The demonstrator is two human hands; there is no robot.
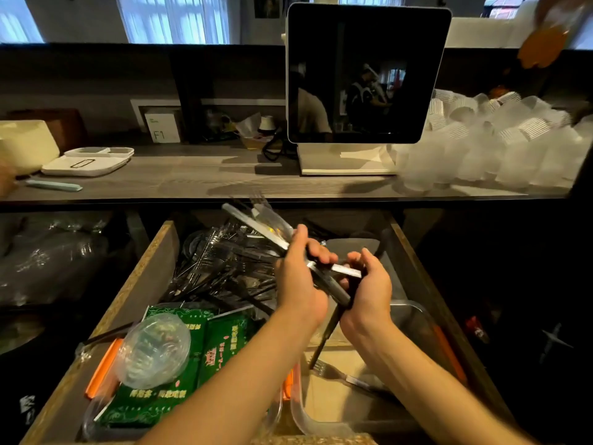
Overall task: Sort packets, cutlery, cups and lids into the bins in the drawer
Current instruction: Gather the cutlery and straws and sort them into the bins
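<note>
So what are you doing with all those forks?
A person is sorting a messy open drawer. Both hands, left hand and right hand, grip a bundle of wrapped cutlery above it. More black cutlery lies piled at the back, green packets sit in front, and one fork lies in a clear bin.

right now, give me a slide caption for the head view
Both hands, left hand and right hand, grip a bundle of wrapped plastic cutlery above the open drawer.

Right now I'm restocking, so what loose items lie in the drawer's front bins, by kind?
Green packets: 2 in view
Clear lids: 1
Loose forks: 1
Total: 4
Both hands, left and right, hold a cutlery bundle above the drawer.
</note>
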